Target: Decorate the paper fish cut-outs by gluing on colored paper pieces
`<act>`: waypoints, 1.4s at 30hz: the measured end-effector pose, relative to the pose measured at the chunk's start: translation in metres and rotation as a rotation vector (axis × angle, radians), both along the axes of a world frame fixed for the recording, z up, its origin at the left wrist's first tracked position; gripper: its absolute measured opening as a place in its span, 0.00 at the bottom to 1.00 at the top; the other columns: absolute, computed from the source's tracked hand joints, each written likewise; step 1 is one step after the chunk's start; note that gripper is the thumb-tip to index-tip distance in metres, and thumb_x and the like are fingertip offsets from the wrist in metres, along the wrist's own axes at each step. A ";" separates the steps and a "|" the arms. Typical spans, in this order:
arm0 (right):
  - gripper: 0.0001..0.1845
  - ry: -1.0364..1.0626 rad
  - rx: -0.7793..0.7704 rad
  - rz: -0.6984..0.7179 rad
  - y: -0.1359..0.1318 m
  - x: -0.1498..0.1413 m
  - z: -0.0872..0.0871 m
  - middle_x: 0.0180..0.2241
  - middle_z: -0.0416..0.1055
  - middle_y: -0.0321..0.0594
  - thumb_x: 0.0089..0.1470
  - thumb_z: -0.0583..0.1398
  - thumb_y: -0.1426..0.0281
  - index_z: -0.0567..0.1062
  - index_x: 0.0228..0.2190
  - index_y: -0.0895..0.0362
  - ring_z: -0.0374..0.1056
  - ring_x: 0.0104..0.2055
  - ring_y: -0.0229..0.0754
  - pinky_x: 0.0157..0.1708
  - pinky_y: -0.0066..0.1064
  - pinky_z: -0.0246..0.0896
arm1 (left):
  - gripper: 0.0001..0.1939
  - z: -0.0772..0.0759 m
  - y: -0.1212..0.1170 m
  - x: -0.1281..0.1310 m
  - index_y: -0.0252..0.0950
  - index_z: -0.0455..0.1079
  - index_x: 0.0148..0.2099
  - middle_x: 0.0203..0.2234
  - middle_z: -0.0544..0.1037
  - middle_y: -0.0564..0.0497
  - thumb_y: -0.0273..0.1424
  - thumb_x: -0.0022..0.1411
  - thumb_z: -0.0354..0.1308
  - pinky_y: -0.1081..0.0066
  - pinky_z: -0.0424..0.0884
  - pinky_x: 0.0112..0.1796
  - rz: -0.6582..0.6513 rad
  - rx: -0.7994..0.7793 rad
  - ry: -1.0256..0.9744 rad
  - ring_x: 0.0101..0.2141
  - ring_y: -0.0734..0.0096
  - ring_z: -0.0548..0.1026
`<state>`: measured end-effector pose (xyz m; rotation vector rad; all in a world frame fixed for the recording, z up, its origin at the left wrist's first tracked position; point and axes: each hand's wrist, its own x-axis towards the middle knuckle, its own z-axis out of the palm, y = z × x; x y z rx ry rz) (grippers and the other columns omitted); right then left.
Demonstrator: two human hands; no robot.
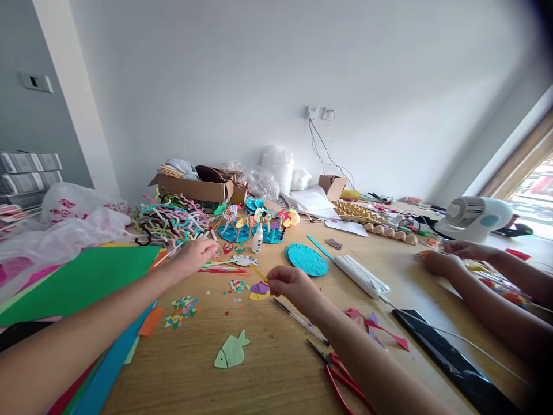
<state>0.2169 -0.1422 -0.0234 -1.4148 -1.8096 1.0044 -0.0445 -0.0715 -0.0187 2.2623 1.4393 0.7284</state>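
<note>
My left hand (196, 255) hovers over the back left of the table, its fingers pinched together; what they hold, if anything, I cannot make out. A red-and-white marker (213, 233) shows just beyond those fingertips. Between the fingers of my right hand (286, 280) is a thin yellow strip (260, 274), pointing up and left. Beneath it lie a purple paper fish (259, 287) and a yellow one (258, 297). A grey patterned fish (244, 260) rests between my hands. Closer to me lies a light green paper fish (231, 351) with a drawn eye.
Confetti pieces (184, 311), coloured paper sheets (86, 276) and pipe cleaners (173, 216) lie left. A glue bottle (257, 239) stands mid-table beside blue discs (306, 259). Red-handled scissors (341, 374), a pen (301, 321) and a power strip (360, 275) are right. Another person's hands (449, 262) work there.
</note>
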 end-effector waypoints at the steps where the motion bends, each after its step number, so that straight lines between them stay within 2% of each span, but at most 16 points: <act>1: 0.05 0.050 -0.014 0.012 -0.011 0.000 0.002 0.20 0.68 0.33 0.44 0.55 0.71 0.71 0.25 0.58 0.63 0.23 0.34 0.26 0.25 0.57 | 0.20 0.003 -0.013 0.005 0.35 0.72 0.39 0.34 0.75 0.45 0.42 0.62 0.44 0.66 0.67 0.38 -0.012 -0.073 -0.045 0.38 0.60 0.73; 3: 0.08 0.179 -0.048 0.022 -0.032 0.001 0.005 0.20 0.67 0.32 0.45 0.56 0.66 0.70 0.27 0.58 0.62 0.23 0.33 0.27 0.26 0.58 | 0.28 0.005 -0.042 0.017 0.33 0.71 0.41 0.31 0.76 0.45 0.49 0.63 0.38 0.68 0.69 0.31 -0.042 -0.226 -0.134 0.31 0.63 0.75; 5: 0.11 0.396 -0.118 0.024 -0.053 0.000 0.006 0.19 0.66 0.31 0.42 0.59 0.62 0.70 0.26 0.58 0.60 0.23 0.33 0.27 0.26 0.56 | 0.32 0.005 -0.068 0.030 0.33 0.70 0.43 0.32 0.77 0.44 0.53 0.62 0.36 0.70 0.70 0.29 -0.094 -0.389 -0.255 0.31 0.65 0.75; 7: 0.14 0.536 -0.178 0.016 -0.070 -0.002 0.004 0.18 0.66 0.31 0.40 0.62 0.61 0.69 0.25 0.58 0.58 0.22 0.32 0.27 0.26 0.54 | 0.28 0.003 -0.089 0.042 0.34 0.69 0.42 0.34 0.76 0.44 0.54 0.56 0.50 0.70 0.70 0.32 -0.133 -0.755 -0.690 0.32 0.67 0.75; 8: 0.14 0.567 -0.201 0.008 -0.077 -0.003 0.002 0.18 0.66 0.32 0.40 0.63 0.61 0.69 0.24 0.58 0.58 0.22 0.32 0.27 0.25 0.53 | 0.24 0.003 -0.096 0.047 0.34 0.69 0.39 0.33 0.76 0.45 0.52 0.55 0.55 0.72 0.69 0.31 -0.141 -0.827 -0.845 0.32 0.69 0.74; 9: 0.15 0.586 -0.221 -0.001 -0.084 -0.004 -0.001 0.18 0.66 0.32 0.40 0.64 0.61 0.69 0.24 0.59 0.57 0.22 0.32 0.27 0.25 0.52 | 0.21 0.002 -0.102 0.052 0.34 0.69 0.36 0.32 0.76 0.47 0.48 0.53 0.60 0.74 0.68 0.30 -0.141 -0.868 -0.970 0.31 0.71 0.73; 11: 0.15 0.601 -0.257 -0.015 -0.096 -0.006 -0.007 0.18 0.66 0.32 0.40 0.64 0.60 0.69 0.24 0.59 0.57 0.22 0.32 0.26 0.25 0.51 | 0.15 0.000 -0.108 0.060 0.34 0.69 0.32 0.28 0.75 0.51 0.41 0.50 0.65 0.78 0.65 0.27 -0.115 -0.841 -1.071 0.27 0.76 0.72; 14: 0.16 0.583 -0.290 -0.009 -0.111 -0.005 -0.016 0.18 0.66 0.32 0.42 0.64 0.59 0.69 0.25 0.59 0.55 0.21 0.31 0.25 0.25 0.48 | 0.12 0.000 -0.111 0.065 0.33 0.69 0.28 0.23 0.73 0.54 0.35 0.48 0.67 0.79 0.62 0.25 -0.054 -0.794 -1.042 0.23 0.79 0.69; 17: 0.16 0.532 -0.255 0.067 -0.121 0.002 -0.023 0.20 0.68 0.35 0.50 0.59 0.58 0.70 0.25 0.59 0.56 0.23 0.33 0.27 0.26 0.50 | 0.11 0.002 -0.114 0.064 0.33 0.69 0.27 0.21 0.73 0.54 0.34 0.48 0.67 0.79 0.62 0.24 -0.024 -0.807 -1.004 0.22 0.80 0.68; 20: 0.17 0.411 -0.104 0.047 -0.123 0.012 -0.033 0.25 0.69 0.39 0.57 0.52 0.60 0.70 0.26 0.59 0.61 0.26 0.35 0.29 0.27 0.55 | 0.11 0.007 -0.121 0.061 0.33 0.69 0.27 0.21 0.73 0.54 0.33 0.48 0.67 0.80 0.62 0.23 -0.015 -0.865 -1.009 0.22 0.80 0.68; 23: 0.06 0.160 0.299 -0.084 -0.121 0.015 -0.044 0.31 0.69 0.40 0.56 0.53 0.71 0.70 0.34 0.57 0.65 0.30 0.37 0.31 0.28 0.60 | 0.10 0.011 -0.133 0.063 0.33 0.69 0.28 0.21 0.73 0.54 0.33 0.49 0.67 0.80 0.62 0.22 -0.033 -0.956 -1.034 0.21 0.81 0.68; 26: 0.16 -0.072 0.725 -0.026 -0.121 0.010 -0.048 0.38 0.68 0.42 0.55 0.53 0.79 0.65 0.44 0.53 0.65 0.35 0.38 0.33 0.29 0.62 | 0.10 0.014 -0.144 0.068 0.33 0.69 0.28 0.21 0.73 0.54 0.33 0.50 0.66 0.80 0.61 0.22 -0.090 -1.017 -1.052 0.21 0.81 0.68; 28: 0.20 -0.186 0.877 0.042 -0.121 0.006 -0.046 0.39 0.67 0.43 0.55 0.52 0.81 0.63 0.48 0.52 0.65 0.37 0.39 0.33 0.29 0.63 | 0.10 0.014 -0.149 0.071 0.33 0.69 0.28 0.21 0.74 0.53 0.33 0.50 0.65 0.81 0.60 0.21 -0.126 -1.041 -1.054 0.22 0.80 0.68; 32: 0.22 -0.320 0.988 0.030 -0.113 0.011 -0.040 0.37 0.66 0.42 0.56 0.50 0.83 0.63 0.48 0.51 0.64 0.36 0.38 0.32 0.30 0.63 | 0.10 0.019 -0.154 0.072 0.33 0.70 0.28 0.21 0.73 0.54 0.34 0.50 0.66 0.81 0.60 0.21 -0.127 -1.066 -1.072 0.22 0.80 0.68; 37: 0.25 -0.271 0.938 0.134 -0.105 0.024 -0.035 0.42 0.66 0.45 0.54 0.48 0.86 0.60 0.50 0.53 0.64 0.41 0.40 0.37 0.32 0.63 | 0.11 0.028 -0.155 0.068 0.33 0.70 0.28 0.19 0.73 0.54 0.34 0.47 0.67 0.81 0.59 0.20 -0.108 -1.068 -1.056 0.21 0.80 0.67; 42: 0.24 -0.251 0.982 0.129 -0.116 0.016 -0.027 0.39 0.65 0.43 0.53 0.54 0.83 0.61 0.49 0.52 0.64 0.38 0.39 0.32 0.28 0.62 | 0.11 0.020 -0.150 0.072 0.33 0.69 0.27 0.20 0.73 0.53 0.33 0.48 0.67 0.80 0.60 0.21 -0.103 -1.069 -1.027 0.21 0.79 0.67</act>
